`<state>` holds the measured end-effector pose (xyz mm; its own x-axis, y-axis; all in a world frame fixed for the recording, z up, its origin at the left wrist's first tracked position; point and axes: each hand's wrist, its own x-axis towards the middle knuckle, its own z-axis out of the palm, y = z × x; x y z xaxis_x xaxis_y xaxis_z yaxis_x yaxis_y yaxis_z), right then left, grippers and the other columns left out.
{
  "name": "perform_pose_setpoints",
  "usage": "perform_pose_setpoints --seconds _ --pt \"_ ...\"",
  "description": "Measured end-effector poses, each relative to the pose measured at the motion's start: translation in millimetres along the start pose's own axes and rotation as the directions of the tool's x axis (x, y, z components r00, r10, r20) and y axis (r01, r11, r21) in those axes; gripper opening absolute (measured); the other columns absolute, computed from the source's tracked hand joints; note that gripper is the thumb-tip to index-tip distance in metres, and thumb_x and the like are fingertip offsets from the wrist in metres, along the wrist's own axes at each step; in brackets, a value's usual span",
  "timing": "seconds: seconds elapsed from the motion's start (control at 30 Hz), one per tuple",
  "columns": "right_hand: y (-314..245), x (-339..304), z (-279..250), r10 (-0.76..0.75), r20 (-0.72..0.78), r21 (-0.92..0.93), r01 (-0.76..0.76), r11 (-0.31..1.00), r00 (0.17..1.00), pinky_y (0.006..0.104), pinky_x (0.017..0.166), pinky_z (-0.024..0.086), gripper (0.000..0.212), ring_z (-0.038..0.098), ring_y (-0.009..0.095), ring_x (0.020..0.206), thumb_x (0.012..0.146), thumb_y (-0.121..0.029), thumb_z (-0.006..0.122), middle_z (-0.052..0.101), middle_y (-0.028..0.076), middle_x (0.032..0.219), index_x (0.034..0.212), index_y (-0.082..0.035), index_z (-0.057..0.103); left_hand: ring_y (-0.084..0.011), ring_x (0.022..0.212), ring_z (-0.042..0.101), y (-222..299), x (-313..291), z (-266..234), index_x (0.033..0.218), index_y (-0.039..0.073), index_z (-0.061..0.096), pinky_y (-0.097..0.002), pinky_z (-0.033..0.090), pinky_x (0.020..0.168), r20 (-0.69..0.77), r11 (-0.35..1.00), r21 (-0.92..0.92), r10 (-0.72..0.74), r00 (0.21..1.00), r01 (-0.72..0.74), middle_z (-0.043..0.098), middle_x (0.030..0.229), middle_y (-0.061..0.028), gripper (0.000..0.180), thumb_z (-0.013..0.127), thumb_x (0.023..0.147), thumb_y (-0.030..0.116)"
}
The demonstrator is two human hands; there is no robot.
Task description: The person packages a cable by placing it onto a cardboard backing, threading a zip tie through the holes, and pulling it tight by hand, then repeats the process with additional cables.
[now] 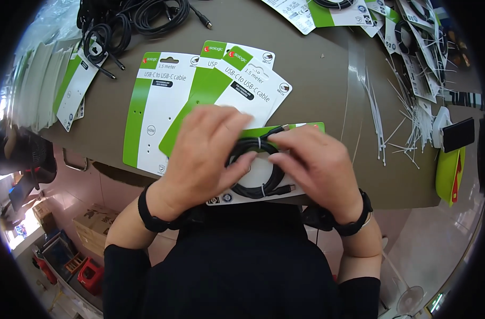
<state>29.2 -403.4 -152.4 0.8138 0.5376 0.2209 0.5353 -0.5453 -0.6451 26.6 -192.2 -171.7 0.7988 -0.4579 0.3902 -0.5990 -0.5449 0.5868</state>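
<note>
A coiled black cable (250, 193), bound with white ties at its top and bottom, lies on a green and white card (301, 192) near the table's front edge. At the coil's upper right, my right hand (322, 167) grips the cable between thumb and forefinger. My left hand (202, 157) is slightly blurred over the coil's left side. Its thumb reaches into the ring and its fingers stretch above, apart from the thumb. Beyond my hands overlap two similar cards, the front card (256, 90) partly covered by my left hand. Another flat card (152, 111) lies left of them.
The brown table (327, 80) holds loose black cables (157, 18) at the back left, beside a stack of cards (38, 90). White cable ties (412, 114) are scattered at right, below a pile of carded cables (412, 42). A lime-green pouch (449, 175) hangs at the right edge.
</note>
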Motion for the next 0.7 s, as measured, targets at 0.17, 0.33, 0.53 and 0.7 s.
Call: perform_pose_setpoints --seconds 0.17,0.33,0.53,0.7 --pt "7 -26 -9 0.312 -0.315 0.361 -0.191 0.913 0.897 0.0205 0.060 0.045 0.023 0.057 0.009 0.071 0.088 -0.006 0.065 0.062 0.005 0.089 0.110 -0.001 0.062 -0.0297 0.083 0.051 8 2 -24 0.097 0.003 0.058 -0.0375 0.043 0.074 0.149 0.968 0.108 -0.239 0.959 0.225 0.053 0.088 -0.0112 0.036 0.076 0.067 0.009" --pt "13 -48 -19 0.574 -0.304 0.724 -0.208 0.658 0.760 0.0190 0.065 0.043 0.022 0.054 0.006 0.076 0.095 -0.010 0.057 0.060 0.003 0.094 0.114 0.000 0.058 -0.0319 0.081 0.054 14 -2 -29 0.087 0.001 0.054 -0.0398 0.044 0.073 0.192 0.981 0.132 -0.165 0.967 0.141 0.055 0.083 -0.0131 0.032 0.075 0.066 0.014" --pt "0 -66 -4 0.555 -0.414 0.625 -0.217 0.750 0.722 0.0226 0.067 0.045 0.018 0.055 0.010 0.081 0.093 -0.007 0.058 0.060 0.004 0.096 0.109 0.001 0.060 -0.0401 0.084 0.059 26 -9 -30 0.085 0.000 0.045 -0.0460 0.046 0.072 0.224 0.974 -0.022 -0.215 0.951 0.225 0.058 0.084 -0.0219 0.035 0.071 0.072 0.020" --pt "-36 -60 5 0.094 -0.396 0.005 -0.100 0.995 0.913 0.0301 0.073 0.046 0.024 0.056 0.023 0.088 0.084 -0.007 0.068 0.059 0.013 0.101 0.106 0.000 0.060 -0.0409 0.090 0.060 57 2 -23 0.096 -0.003 0.046 -0.0447 0.048 0.074 0.235 0.786 -0.199 -0.541 0.808 0.585 0.059 0.091 -0.0276 0.037 0.067 0.079 0.022"
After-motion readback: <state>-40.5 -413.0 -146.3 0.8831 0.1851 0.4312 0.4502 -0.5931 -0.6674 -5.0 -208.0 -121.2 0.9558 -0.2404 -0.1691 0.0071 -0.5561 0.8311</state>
